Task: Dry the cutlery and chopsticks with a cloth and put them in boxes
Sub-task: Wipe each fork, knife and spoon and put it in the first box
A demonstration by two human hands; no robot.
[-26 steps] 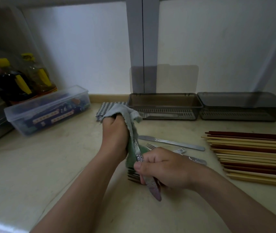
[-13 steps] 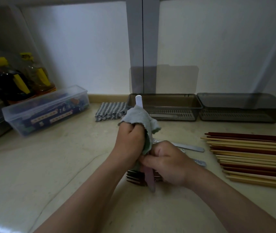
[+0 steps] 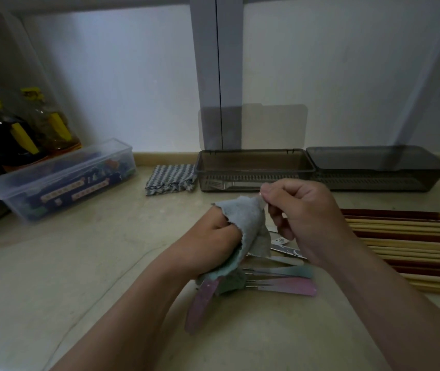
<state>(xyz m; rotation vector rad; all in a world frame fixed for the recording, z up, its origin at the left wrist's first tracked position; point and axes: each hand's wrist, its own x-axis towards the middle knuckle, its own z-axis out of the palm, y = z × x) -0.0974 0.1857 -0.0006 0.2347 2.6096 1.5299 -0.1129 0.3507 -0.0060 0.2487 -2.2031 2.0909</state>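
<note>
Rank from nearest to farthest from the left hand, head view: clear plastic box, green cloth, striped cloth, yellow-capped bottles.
1. green cloth, gripped by the left hand.
2. striped cloth, just behind.
3. clear plastic box, farther left.
4. yellow-capped bottles, back left corner.

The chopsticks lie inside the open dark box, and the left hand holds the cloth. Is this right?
No. In the head view the chopsticks lie on the counter at the right, not in the open dark box. The left hand does hold the cloth.
</note>
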